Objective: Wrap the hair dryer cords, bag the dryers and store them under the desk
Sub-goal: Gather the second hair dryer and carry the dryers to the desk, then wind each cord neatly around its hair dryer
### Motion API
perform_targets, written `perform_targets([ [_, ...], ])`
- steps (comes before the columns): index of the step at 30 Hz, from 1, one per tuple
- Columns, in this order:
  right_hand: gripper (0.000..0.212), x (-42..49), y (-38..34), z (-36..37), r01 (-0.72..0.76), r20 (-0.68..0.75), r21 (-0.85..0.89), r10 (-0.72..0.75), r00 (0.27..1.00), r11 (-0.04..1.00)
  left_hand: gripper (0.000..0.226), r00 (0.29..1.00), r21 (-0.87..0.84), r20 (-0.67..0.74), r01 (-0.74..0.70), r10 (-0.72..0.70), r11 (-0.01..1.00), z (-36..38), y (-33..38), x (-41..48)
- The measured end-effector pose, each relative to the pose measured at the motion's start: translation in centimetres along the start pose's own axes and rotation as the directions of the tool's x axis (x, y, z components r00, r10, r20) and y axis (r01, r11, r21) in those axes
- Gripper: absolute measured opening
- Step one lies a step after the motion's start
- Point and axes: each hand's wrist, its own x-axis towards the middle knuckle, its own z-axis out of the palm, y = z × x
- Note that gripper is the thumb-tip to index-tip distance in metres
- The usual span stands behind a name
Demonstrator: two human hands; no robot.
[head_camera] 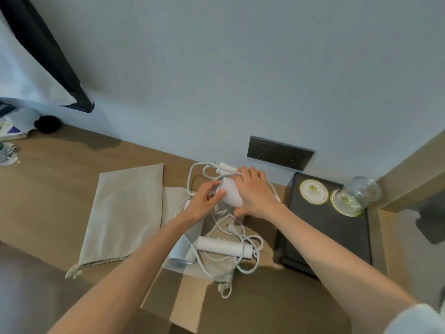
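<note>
White hair dryer [230, 194] sits over the desk [48, 189], near the wall. Left hand [204, 201] curls round its open end. Right hand [255, 192] wraps the body, possibly also pinching the cord [188, 182]. Second dryer [225, 247] lies nearer in tangled cord. Beige bag [125, 213] lies to the left, black tray [325, 232] to the right.

Upper dryer [231, 192] with handle hidden, second bag [173, 197] partly under cords [188, 182], clutter [9, 136] cut off at left edge
</note>
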Motion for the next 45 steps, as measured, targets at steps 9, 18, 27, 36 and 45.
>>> perform_targets([
  [9, 0.085, 1.9, 2.0, 4.4, -0.115, 0.051, 0.023, 0.113, 0.992, 0.993, 0.045, 0.989, 0.202, 0.143, 0.002, -0.032, 0.979, 1.3, -4.0, 4.1],
  [18, 0.086, 2.2, 2.7, 6.2, -0.214, 0.104, 0.096, 0.204, 0.973, 0.972, 0.039, 0.989, 0.261, 0.098, -0.130, 0.108, 0.957, -1.3, -3.9, 2.5],
  [27, 0.050, -0.2, -2.6, 4.5, -0.197, -0.005, 0.353, 0.212, 0.977, 0.915, 0.034, 0.975, 0.326, 0.049, -0.222, 0.218, 0.919, -7.7, -4.1, -1.0],
  [36, 0.039, 0.0, -18.0, 5.4, -0.259, -0.082, 0.326, 0.300, 0.951, 0.909, 0.052, 0.988, 0.705, 0.146, -0.070, -0.048, 0.706, -12.8, -13.9, -4.4],
  [45, 0.062, 0.3, -22.8, 10.6, -0.677, 0.102, 0.144, 0.669, 0.736, 0.722, 0.052, 0.901, 0.768, 0.340, -0.101, -0.269, 0.632, -12.9, -17.6, -6.2],
])
